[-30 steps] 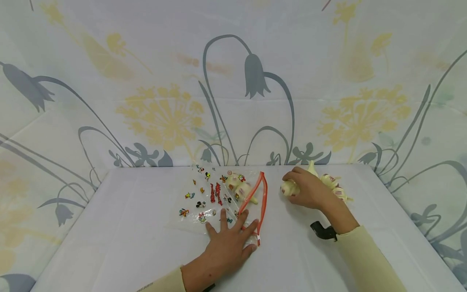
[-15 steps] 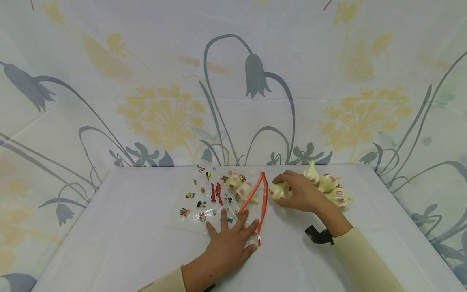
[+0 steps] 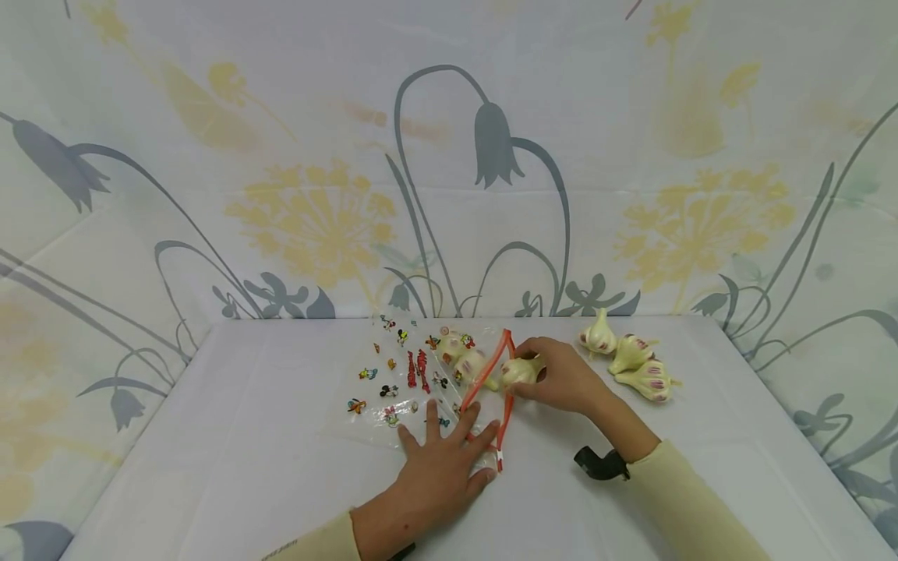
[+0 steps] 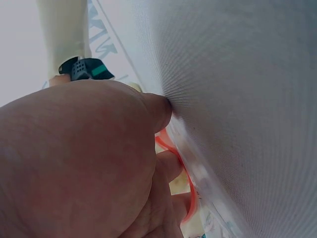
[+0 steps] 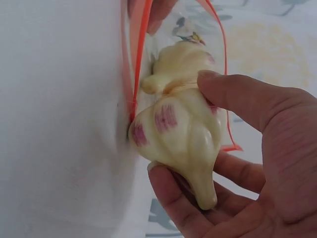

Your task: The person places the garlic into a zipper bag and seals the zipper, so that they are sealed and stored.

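My right hand (image 3: 564, 378) holds a garlic bulb (image 5: 173, 126) between thumb and fingers, right at the mouth of a clear zip bag (image 3: 379, 425). The bag has a red zip edge (image 3: 506, 421) and printed cartoon figures. Inside it lie garlic bulbs (image 3: 468, 365), seen through the plastic. With fingers spread, my left hand (image 3: 438, 471) presses the near side of the bag flat on the table. In the left wrist view the left thumb (image 4: 158, 111) rests on the white cloth, and the red edge curves past the fingers.
At the right of the table, three more garlic bulbs (image 3: 631, 354) lie in a small group. A white cloth (image 3: 245, 436) covers the table. A patterned curtain (image 3: 449, 234) rises behind its far edge. A black wrist device (image 3: 602, 463) sits by the right sleeve.
My right hand has carried the garlic bulb leftward from beside the group to the bag's red-edged opening. The left hand stays in place on the bag.
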The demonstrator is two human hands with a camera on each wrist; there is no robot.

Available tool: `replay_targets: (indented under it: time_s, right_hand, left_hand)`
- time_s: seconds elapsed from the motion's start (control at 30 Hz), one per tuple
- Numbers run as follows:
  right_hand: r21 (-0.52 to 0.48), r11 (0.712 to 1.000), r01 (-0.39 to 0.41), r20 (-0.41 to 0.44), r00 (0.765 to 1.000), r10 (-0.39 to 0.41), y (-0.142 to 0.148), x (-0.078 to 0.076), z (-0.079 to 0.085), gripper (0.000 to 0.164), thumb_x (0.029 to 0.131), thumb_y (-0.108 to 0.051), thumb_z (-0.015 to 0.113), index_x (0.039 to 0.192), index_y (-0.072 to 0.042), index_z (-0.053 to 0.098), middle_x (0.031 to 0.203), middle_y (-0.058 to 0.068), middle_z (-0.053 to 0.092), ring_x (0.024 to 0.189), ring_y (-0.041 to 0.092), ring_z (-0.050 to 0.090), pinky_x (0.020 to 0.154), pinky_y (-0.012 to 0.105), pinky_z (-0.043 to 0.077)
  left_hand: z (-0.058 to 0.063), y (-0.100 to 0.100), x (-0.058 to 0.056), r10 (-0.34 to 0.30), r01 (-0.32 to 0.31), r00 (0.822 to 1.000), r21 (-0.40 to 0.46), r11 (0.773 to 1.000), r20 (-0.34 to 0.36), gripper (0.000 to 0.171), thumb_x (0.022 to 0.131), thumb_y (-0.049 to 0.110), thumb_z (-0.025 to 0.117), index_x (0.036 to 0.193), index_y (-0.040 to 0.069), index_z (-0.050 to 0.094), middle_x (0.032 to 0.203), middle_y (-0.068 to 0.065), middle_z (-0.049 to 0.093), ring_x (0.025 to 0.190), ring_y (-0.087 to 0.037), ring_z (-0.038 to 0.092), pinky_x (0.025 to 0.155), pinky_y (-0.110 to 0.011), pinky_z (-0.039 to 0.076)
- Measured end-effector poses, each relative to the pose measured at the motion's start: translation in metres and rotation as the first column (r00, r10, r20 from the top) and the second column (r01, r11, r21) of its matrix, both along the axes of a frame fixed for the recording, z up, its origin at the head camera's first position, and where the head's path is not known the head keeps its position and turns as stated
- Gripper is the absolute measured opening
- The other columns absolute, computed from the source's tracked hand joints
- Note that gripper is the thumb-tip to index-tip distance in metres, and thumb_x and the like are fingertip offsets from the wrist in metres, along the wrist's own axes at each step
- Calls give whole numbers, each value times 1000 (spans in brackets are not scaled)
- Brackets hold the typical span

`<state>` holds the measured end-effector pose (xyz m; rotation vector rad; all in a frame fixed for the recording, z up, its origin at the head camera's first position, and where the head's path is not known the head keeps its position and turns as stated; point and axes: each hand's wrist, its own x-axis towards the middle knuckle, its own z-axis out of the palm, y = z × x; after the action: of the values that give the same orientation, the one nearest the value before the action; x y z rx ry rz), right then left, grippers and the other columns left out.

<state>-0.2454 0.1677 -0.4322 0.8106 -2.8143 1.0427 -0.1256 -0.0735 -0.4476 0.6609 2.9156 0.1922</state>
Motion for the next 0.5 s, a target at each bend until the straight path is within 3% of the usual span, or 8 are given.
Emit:
replay_targets:
  time_s: [0.27,0.5]
  right_hand:
    - [40,999,9,10,1000,-10,-6,4,1,46,87,-29,89,121,-4,73,114,8,73,102,24,68,85,43,57]
    - [90,996,11,25,1000,-13,-12,6,2,45,89,-24,88,125,-1,72,117,10,71,102,22,66,88,44,55]
  left_hand:
    - [-1,1,-2,4,-4,1000,0,1000,17,63,103,60,57,162,40,44,173,1,32,150,-64,25,95,-92,30]
    - [0,1,-2,3,-3,1000,-4,1000,17,63,104,60,57,162,40,44,174,1,31,150,-64,25,95,-92,31]
